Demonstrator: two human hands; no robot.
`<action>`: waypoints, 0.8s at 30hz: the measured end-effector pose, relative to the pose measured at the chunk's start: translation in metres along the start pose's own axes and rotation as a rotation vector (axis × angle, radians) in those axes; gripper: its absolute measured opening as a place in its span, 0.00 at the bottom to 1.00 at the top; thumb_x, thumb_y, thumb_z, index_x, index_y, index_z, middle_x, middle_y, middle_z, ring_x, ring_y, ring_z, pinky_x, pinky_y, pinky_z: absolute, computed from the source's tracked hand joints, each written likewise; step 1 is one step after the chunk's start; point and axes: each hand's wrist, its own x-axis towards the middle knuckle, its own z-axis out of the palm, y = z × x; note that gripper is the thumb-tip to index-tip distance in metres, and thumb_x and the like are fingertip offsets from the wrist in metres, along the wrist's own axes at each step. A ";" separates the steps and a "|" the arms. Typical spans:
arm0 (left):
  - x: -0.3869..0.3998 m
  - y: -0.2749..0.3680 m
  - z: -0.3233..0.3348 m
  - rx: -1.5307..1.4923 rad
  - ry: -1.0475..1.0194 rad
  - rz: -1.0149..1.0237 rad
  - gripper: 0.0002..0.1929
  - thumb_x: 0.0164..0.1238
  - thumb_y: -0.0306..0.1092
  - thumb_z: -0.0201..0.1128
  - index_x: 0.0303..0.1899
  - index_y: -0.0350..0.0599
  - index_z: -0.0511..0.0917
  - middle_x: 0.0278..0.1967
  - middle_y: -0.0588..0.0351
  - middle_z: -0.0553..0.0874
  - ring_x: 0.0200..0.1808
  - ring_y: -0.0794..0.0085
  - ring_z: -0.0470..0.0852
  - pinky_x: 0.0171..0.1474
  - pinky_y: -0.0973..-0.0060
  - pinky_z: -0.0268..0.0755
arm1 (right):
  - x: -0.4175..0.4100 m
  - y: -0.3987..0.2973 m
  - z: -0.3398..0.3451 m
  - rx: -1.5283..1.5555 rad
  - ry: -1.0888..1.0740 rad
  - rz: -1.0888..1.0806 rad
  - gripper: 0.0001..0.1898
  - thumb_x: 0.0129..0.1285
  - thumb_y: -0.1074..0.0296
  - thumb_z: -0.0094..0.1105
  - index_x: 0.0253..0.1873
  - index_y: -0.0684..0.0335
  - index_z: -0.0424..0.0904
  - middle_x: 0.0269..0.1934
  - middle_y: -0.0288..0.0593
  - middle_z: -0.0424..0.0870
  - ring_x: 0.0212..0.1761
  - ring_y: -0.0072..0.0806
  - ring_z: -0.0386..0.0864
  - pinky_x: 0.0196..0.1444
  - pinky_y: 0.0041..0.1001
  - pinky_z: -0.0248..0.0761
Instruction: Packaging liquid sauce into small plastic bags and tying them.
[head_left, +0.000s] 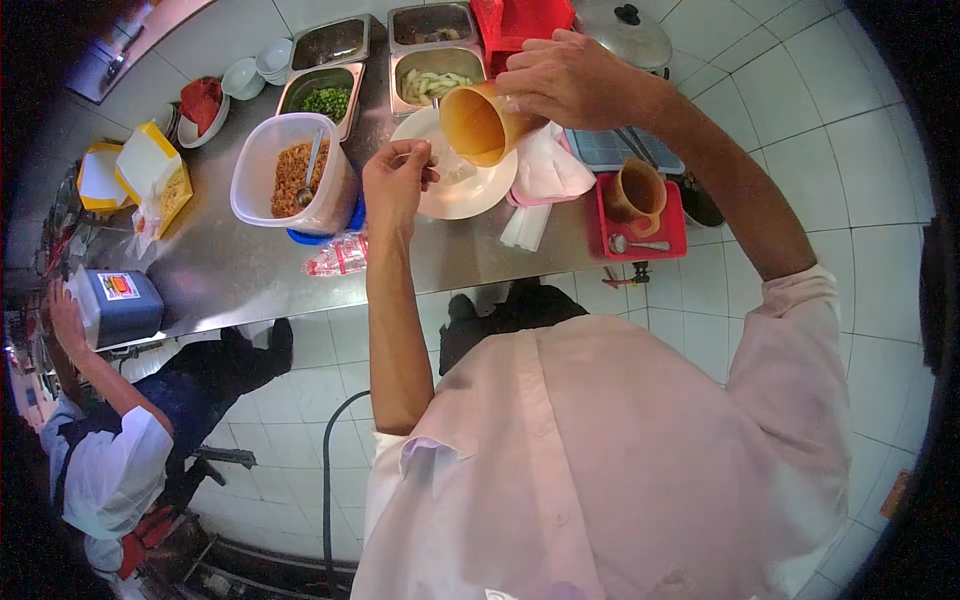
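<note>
My right hand (562, 82) grips an orange-brown mug (476, 127), tipped so that its mouth faces down and to the left. Beneath the mug lies a cream plate (491, 193) with a clear, shiny patch in its middle. My left hand (401, 172) is over the plate's left rim, thumb and fingers pinched together. Whether something thin and clear is between those fingertips is too faint to tell. To the left of that hand, a translucent plastic tub (247, 191) holds brown crumbly food (289, 180) and a metal spoon (311, 169).
Behind the plate are steel pans, one with chopped greens (322, 103), another with pale slices (431, 86). At right, a red tray (675, 236) carries a second mug (636, 191) and spoon. A co-worker (112, 450) touches a dark jerrycan (124, 304) at the left end of the steel counter (247, 277).
</note>
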 end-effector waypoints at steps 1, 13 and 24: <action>0.000 -0.001 -0.001 -0.008 -0.003 0.004 0.07 0.73 0.30 0.65 0.41 0.35 0.83 0.31 0.54 0.86 0.27 0.76 0.82 0.30 0.80 0.70 | 0.000 0.000 0.000 -0.014 0.013 -0.020 0.15 0.77 0.59 0.52 0.57 0.57 0.84 0.42 0.38 0.83 0.45 0.31 0.78 0.48 0.37 0.68; 0.001 -0.002 -0.001 -0.023 -0.010 0.015 0.07 0.72 0.29 0.65 0.40 0.34 0.83 0.30 0.54 0.86 0.25 0.77 0.80 0.29 0.81 0.69 | 0.003 -0.008 -0.006 -0.026 -0.059 0.005 0.14 0.76 0.59 0.53 0.58 0.53 0.84 0.41 0.37 0.83 0.43 0.29 0.77 0.47 0.36 0.66; 0.003 -0.006 0.002 -0.007 -0.056 0.018 0.08 0.71 0.32 0.67 0.39 0.35 0.84 0.30 0.56 0.86 0.25 0.78 0.80 0.29 0.81 0.70 | -0.049 -0.006 0.002 0.149 0.052 0.223 0.13 0.76 0.61 0.54 0.55 0.61 0.82 0.44 0.41 0.84 0.44 0.33 0.80 0.51 0.37 0.72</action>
